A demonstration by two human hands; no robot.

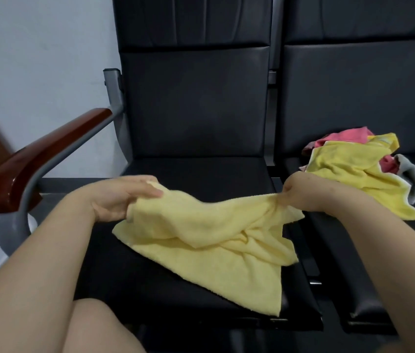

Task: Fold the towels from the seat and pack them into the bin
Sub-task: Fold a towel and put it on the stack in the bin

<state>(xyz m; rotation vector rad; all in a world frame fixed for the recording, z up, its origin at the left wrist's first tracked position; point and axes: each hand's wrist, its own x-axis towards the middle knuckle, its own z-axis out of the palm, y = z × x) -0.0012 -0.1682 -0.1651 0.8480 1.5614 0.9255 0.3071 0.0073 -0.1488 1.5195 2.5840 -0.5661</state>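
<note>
From the head camera, you have one pale yellow towel stretched between your hands over the near left seat. Your left hand grips the towel's left edge, with the fingers curled under the cloth and the thumb lying along the top. Your right hand is clenched around the bunched right corner, though its fingertips are hidden behind the knuckles. The top edge is lifted off the cushion. The rest sags onto the seat in twisted folds, and one near corner reaches the front lip of the cushion. On the next seat to the right sits a loose pile of towels in yellow, pink and grey, just beyond your right wrist. A wooden armrest runs along the far left. The bin is not in view, so you cannot tell where it stands. This looks like the start of the fold, with the towel spread but not yet flat and nothing here folded. Next you will probably need to pull the two held points apart to take out the twist in the middle. Then lay the cloth square on the cushion before bringing one edge over the other, because soft terry will keep any wrinkle you fold in.
</note>
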